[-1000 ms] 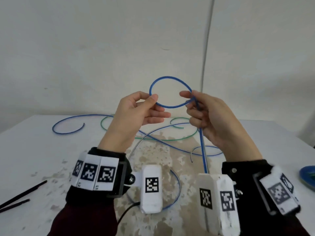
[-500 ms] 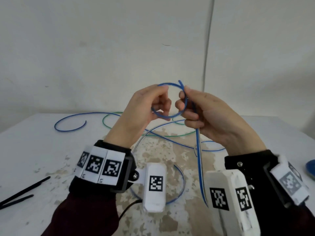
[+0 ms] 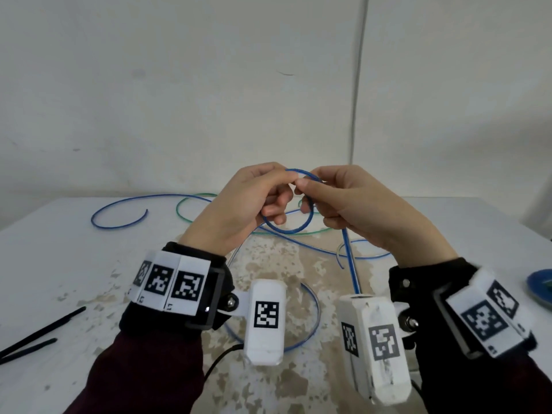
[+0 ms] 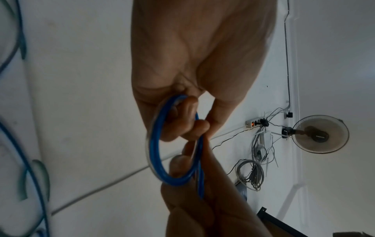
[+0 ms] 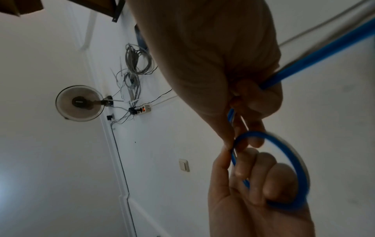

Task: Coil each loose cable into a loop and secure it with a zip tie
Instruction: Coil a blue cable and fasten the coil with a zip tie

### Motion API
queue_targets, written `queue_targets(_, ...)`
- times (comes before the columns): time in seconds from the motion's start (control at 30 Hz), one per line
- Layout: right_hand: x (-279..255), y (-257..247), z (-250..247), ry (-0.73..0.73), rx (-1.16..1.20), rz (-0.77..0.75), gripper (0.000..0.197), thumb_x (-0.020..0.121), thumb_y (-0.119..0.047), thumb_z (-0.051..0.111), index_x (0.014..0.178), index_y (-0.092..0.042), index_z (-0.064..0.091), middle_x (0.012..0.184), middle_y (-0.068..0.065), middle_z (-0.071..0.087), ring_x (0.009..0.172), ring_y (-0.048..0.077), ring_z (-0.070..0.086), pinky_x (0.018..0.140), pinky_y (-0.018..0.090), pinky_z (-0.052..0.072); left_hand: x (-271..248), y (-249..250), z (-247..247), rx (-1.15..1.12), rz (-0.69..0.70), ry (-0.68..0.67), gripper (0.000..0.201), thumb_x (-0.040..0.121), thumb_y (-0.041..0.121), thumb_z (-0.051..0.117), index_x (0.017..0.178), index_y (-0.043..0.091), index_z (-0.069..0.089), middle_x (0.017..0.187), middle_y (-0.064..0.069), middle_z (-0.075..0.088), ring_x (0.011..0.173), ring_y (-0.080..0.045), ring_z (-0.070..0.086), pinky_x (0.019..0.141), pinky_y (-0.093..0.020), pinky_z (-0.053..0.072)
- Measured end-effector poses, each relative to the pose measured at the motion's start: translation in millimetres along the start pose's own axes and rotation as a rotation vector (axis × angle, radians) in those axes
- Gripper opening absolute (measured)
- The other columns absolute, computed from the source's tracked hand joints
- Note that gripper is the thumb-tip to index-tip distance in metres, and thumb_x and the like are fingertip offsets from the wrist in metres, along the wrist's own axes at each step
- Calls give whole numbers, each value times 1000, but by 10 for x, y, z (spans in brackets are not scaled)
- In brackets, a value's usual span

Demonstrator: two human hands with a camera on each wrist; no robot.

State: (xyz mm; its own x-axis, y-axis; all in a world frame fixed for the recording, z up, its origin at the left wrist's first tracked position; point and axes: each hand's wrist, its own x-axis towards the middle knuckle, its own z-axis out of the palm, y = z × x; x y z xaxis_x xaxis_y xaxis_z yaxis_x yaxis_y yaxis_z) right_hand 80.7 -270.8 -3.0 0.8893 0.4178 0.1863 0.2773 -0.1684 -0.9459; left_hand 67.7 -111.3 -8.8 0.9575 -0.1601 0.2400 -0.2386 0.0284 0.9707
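Above a worn white desk [image 3: 74, 264], the left hand [image 3: 239, 210] and right hand [image 3: 358, 210] meet, each pinching the small blue cable loop [image 3: 294, 230].

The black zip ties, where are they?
In the head view the zip ties lie on the table at the far left edge, left of the left hand, away from the cables.

Both hands [image 3: 301, 204] raised, fingertips pinched
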Motion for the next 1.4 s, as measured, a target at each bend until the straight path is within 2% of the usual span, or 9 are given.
queue_targets(0.23,32,45,-145,209,-121,-88,31,99,-22,48,85,-6,70,67,-1,45,44,5,32,44,17,30,1,-32,-176,-4,14,29,13,94,5,52,82,4,56,62,-3,63,49,-12,57,57,-24,53)
queue_targets(0.47,47,67,39,-17,55,39,32,102,-20,38,91,-13,67,61,-1,41,48,9,28,43,18,25,27,11,-150,-370,61,111,16,96,4,47,81,3,53,63,-3,67,58,-12,66,60,-22,55)
queue_targets(0.57,57,76,128,-84,187,72,30,102,-22,40,93,-12,66,72,3,49,51,8,34,40,16,26,35,20,-159,-457,88,162,17,97,4,46,82,3,53,62,-3,67,59,-12,66,61,-21,55)
queue_targets(0.83,63,59,127,-61,383,87,17,98,-22,47,93,-14,61,80,2,56,51,8,38,37,14,21,18,55,-160,-328,117,168,19,96,12,49,78,12,54,69,4,69,74,-12,68,68,-18,52)
queue_targets(0.93,63,54,140,-119,402,100,23,100,-24,43,100,-15,64,77,0,57,53,8,36,38,14,21,22,43,-149,-288,131,200,18,96,13,50,78,15,53,70,7,70,77,-8,66,82,-21,47)
queue_targets(1.07,91,62,180,-77,424,92,28,102,-23,39,86,-16,61,82,-1,62,65,10,53,45,17,39,34,30,-117,-256,118,195,17,95,14,51,78,16,53,71,8,70,81,-8,66,101,-33,39)
queue_targets(1.23,113,39,155,-66,558,138,35,102,-22,34,74,-19,55,72,-6,64,77,8,65,74,24,47,32,24,-148,-139,22,161,21,94,18,51,74,20,55,77,11,71,78,-5,62,73,-30,32)
queue_targets(1.3,112,26,143,-52,590,124,33,103,-22,32,75,-18,50,63,-7,56,69,7,61,82,27,44,21,26,-150,-107,-4,148,19,93,18,52,75,20,56,77,11,71,76,-5,60,71,-29,32)
queue_targets(1.4,122,47,127,13,524,91,33,104,-24,30,77,-17,47,56,-8,45,58,9,52,79,27,44,7,16,-157,-60,-6,124,7,92,16,54,89,18,60,79,7,73,72,-6,61,73,-30,33)
